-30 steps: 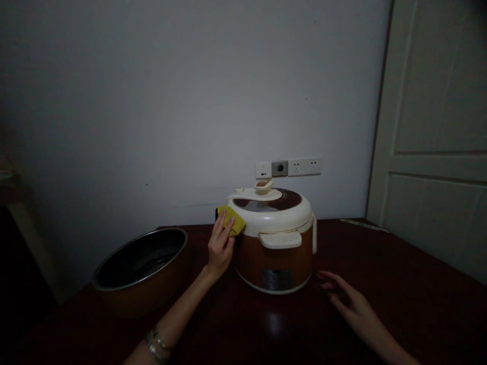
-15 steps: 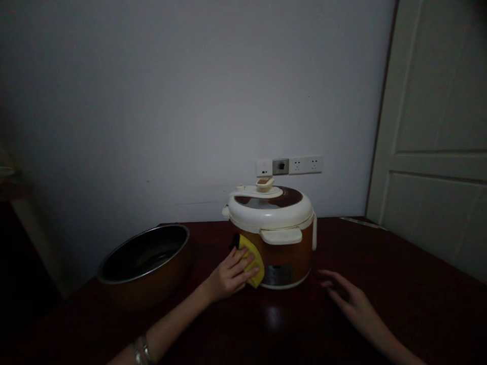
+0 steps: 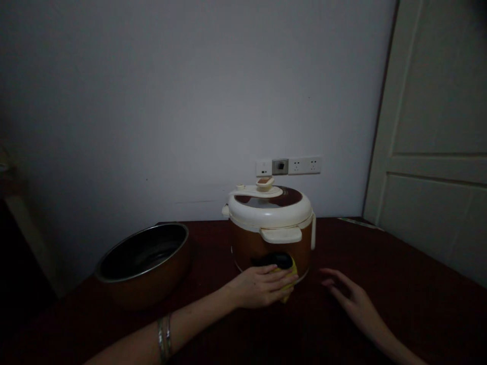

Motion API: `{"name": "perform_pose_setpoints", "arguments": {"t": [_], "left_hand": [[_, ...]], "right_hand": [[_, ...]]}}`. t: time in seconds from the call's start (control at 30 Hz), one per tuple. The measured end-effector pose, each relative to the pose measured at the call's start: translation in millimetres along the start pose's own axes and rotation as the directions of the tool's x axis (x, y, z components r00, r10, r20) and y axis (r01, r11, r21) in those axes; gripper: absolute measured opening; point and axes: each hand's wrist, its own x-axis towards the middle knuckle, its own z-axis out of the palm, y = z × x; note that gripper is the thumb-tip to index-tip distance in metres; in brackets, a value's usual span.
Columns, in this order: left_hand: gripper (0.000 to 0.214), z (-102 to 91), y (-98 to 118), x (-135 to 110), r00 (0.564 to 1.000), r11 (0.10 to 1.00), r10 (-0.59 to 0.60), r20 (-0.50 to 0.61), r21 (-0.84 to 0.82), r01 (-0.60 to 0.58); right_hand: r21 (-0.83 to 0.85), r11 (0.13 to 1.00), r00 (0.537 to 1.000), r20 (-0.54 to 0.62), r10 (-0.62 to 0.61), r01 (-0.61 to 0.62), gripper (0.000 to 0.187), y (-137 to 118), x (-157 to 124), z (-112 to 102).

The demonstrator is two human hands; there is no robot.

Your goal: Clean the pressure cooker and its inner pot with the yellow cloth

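Note:
A pressure cooker (image 3: 243, 239) with an orange-brown body, a white lid rim and a white front handle stands on the dark red table. My left hand (image 3: 262, 286), with bangles on its wrist, presses a yellow cloth (image 3: 294, 271) with a black part against the lower front of the body. The fingers lie over the cloth and hide much of it, along with the cooker's front panel. To the right of the cooker, my right hand (image 3: 348, 294) hangs over the table, fingers apart and loosely bent, holding nothing.
A wide orange-brown pot (image 3: 148, 284) with a dark inside sits at the left of the table (image 3: 213, 334). Behind the cooker, sockets and a switch (image 3: 288, 166) are set in the grey wall. A pale panelled door (image 3: 433, 157) is at the right.
My left hand has slid the cloth rightward across the cooker, from its left side to the lower front. The cloth's black part has turned upward. My right hand has stayed nearly still.

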Motion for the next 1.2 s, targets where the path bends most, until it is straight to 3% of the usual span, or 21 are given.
{"name": "perform_pose_setpoints", "arguments": {"t": [0.13, 0.27, 0.4, 0.6, 0.77, 1.03, 1.2], "left_hand": [[0.038, 7.3, 16.9, 51.0, 0.995, 0.993, -0.035, 0.098, 0.118, 0.023], [0.036, 28.5, 30.1, 98.4, 0.978, 0.976, -0.141, 0.151, 0.189, 0.112], [0.032, 43.1, 35.2, 111.1, 0.972, 0.971, -0.187, 0.143, 0.179, 0.160], [0.037, 20.7, 28.1, 56.7, 1.000, 0.992, -0.012, 0.019, 0.127, 0.010], [0.034, 1.7, 16.1, 10.3, 0.999, 0.999, 0.044, 0.010, 0.019, -0.044], [0.030, 1.6, -14.1, -60.3, 0.991, 0.982, 0.133, -0.030, -0.130, -0.136], [0.031, -5.0, -39.0, -99.2, 0.992, 0.970, 0.120, 0.038, -0.218, -0.109]], "right_hand": [[0.184, 0.979, 0.989, -0.095, 0.110, -0.092, 0.039, -1.8, 4.3, -5.2], [0.286, 0.945, 0.967, -0.144, 0.210, -0.162, 0.038, -1.2, 5.2, -12.2], [0.286, 0.943, 0.956, -0.185, 0.226, -0.167, 0.036, 3.5, 4.1, -18.9], [0.274, 0.946, 0.954, -0.189, 0.232, -0.175, 0.038, -2.1, 1.4, -20.2], [0.240, 0.957, 0.971, -0.136, 0.198, -0.162, 0.036, -7.4, -2.0, -19.0], [0.188, 0.974, 0.981, -0.126, 0.149, -0.124, 0.034, -14.9, -4.6, -18.0], [0.135, 0.983, 0.984, -0.109, 0.142, -0.126, 0.035, -15.1, -5.7, -17.1]]}}
